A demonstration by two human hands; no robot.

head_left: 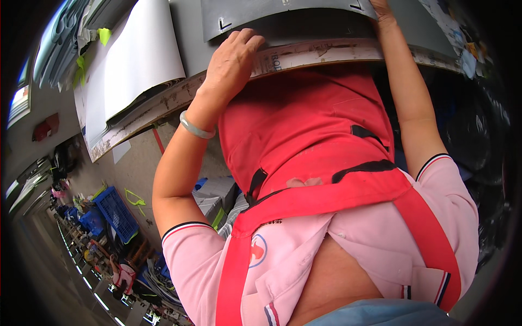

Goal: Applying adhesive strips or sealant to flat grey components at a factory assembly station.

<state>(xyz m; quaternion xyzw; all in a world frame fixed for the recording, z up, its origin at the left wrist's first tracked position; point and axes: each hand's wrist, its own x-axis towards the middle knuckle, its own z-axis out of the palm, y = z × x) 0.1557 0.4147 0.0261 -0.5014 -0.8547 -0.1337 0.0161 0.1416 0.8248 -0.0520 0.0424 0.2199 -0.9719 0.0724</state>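
Observation:
A grey sheet (pixel 250 13) with small L-shaped slots near its corners lies across the top of the view. Its near edge casts a dark shadow on the dark grey surface below. At the sheet's right edge is my right hand (pixel 384 12), closed on it, with the fingertips partly cut off by the frame. My left hand (pixel 231 60) is beside the sheet's near left corner, fingers curled together. The thumb is hidden, and whatever those fingers hold does not show.
A stack of large white sheets (pixel 141 54) lies on the worn-edged table (pixel 321 51) to the left. Folded blue-grey material (pixel 60 43) is at the far left. Black plastic bags (pixel 473 130) stand at right. Blue crates (pixel 117 213) and another person (pixel 125 277) are farther off, lower left.

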